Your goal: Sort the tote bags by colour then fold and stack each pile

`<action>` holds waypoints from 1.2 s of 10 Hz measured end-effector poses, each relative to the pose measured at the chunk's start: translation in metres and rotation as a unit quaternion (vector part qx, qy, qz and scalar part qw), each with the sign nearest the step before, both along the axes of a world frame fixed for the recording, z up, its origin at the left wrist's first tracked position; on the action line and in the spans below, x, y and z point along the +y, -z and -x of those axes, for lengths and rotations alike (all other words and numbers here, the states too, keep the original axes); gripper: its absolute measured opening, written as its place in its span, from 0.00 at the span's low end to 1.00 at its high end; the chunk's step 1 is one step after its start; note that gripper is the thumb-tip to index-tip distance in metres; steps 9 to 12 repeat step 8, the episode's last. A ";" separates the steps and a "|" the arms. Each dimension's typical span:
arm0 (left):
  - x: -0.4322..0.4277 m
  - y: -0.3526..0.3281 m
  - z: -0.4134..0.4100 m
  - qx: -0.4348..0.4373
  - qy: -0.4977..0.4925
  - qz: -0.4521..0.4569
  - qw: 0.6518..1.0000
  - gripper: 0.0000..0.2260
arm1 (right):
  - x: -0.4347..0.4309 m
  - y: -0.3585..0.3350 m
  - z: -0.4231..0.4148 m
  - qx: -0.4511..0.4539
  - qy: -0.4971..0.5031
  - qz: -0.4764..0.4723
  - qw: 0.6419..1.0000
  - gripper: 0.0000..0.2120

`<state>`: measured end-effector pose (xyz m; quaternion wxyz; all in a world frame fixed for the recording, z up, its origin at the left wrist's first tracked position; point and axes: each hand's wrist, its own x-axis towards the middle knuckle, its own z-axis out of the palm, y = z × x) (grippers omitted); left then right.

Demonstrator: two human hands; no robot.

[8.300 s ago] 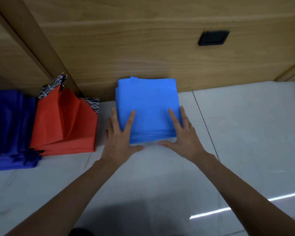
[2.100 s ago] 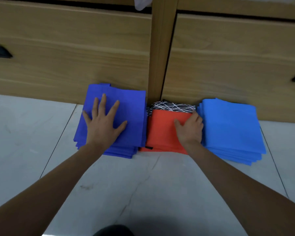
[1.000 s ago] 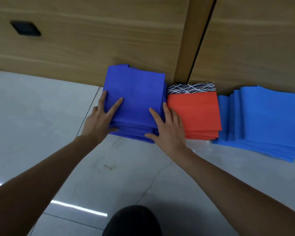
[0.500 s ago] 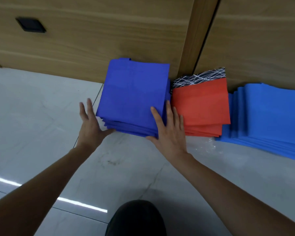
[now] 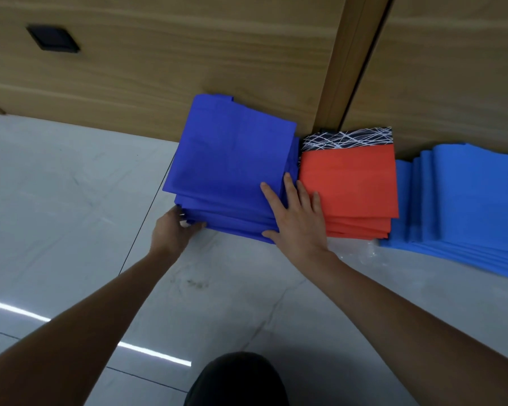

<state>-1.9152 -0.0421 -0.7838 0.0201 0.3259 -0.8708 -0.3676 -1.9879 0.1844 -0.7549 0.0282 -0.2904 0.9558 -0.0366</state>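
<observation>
The dark blue pile (image 5: pixel 232 168) of folded tote bags sits at the centre of the frame, its far edge against the wooden cabinet front (image 5: pixel 165 63) and its long axis running from that panel toward me. My left hand (image 5: pixel 173 232) is at the pile's lower left corner, fingers curled in against the bottom layers; whether they have slipped under the pile I cannot tell. My right hand (image 5: pixel 298 218) lies flat and spread on the lower right corner, index finger on the top bag, the other fingers reaching over the seam onto the orange pile (image 5: pixel 349 183), which touches the dark blue one on its right side. So the pile lies straight ahead of both hands, between them, and each hand is equally near its own corner. The near edges of the layers look slightly stepped, so I judge the job in hand is squaring this stack. Further right, the light blue pile (image 5: pixel 475 200) fans out across the pale tiled floor (image 5: pixel 71 200), just beside the orange one.
</observation>
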 end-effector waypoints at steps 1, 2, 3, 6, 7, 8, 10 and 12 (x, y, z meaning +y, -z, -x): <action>0.000 -0.019 -0.005 0.052 0.024 -0.110 0.992 0.39 | 0.001 -0.007 0.001 -0.021 0.001 0.000 1.000 0.44; -0.003 -0.043 -0.001 0.107 0.033 -0.116 0.987 0.49 | 0.001 -0.015 0.001 -0.053 0.010 0.005 0.999 0.42; -0.010 -0.055 0.005 0.109 0.101 -0.016 0.989 0.42 | 0.003 -0.017 0.003 -0.057 0.015 0.021 0.998 0.37; -0.007 -0.058 0.014 -0.003 0.138 0.154 0.978 0.25 | 0.004 -0.021 0.008 -0.078 0.015 0.000 0.997 0.32; -0.009 -0.067 0.012 -0.017 0.133 0.138 0.981 0.37 | 0.008 -0.034 0.008 -0.096 0.010 0.041 0.994 0.33; -0.001 -0.088 -0.001 -0.010 0.146 0.144 0.979 0.45 | 0.019 -0.056 -0.005 -0.111 -0.006 0.116 0.987 0.33; -0.001 -0.088 -0.001 -0.010 0.146 0.144 0.979 0.45 | 0.019 -0.056 -0.005 -0.111 -0.006 0.116 0.987 0.33; -0.001 -0.088 -0.001 -0.010 0.146 0.144 0.979 0.45 | 0.019 -0.056 -0.005 -0.111 -0.006 0.116 0.987 0.33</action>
